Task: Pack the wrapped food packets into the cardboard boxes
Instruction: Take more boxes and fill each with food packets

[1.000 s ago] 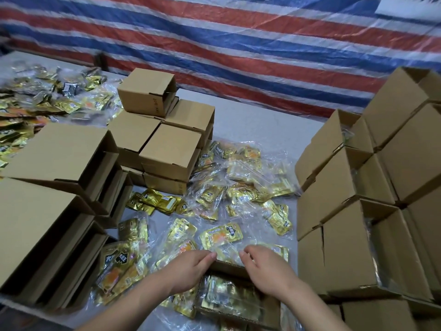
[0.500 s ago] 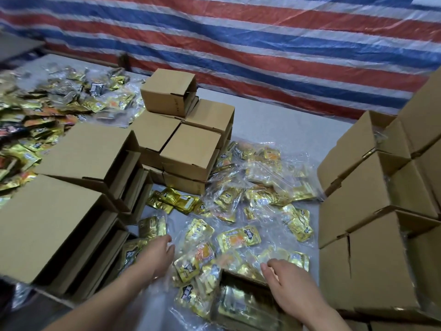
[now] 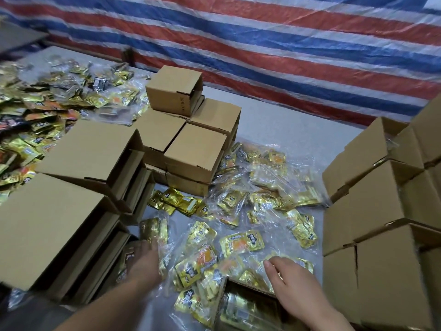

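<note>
Though blurry, L hand [image 3: 143, 261] atop pkts [image 3: 241, 243], R hand [image 3: 293, 285] by box [image 3: 250, 288].

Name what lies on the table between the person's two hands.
In the head view, clear-wrapped gold food packets lie between the left hand and right hand, just beyond the open box.

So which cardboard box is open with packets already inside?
The box at the bottom edge beside the right hand; its top is open, showing gold packets.
</note>
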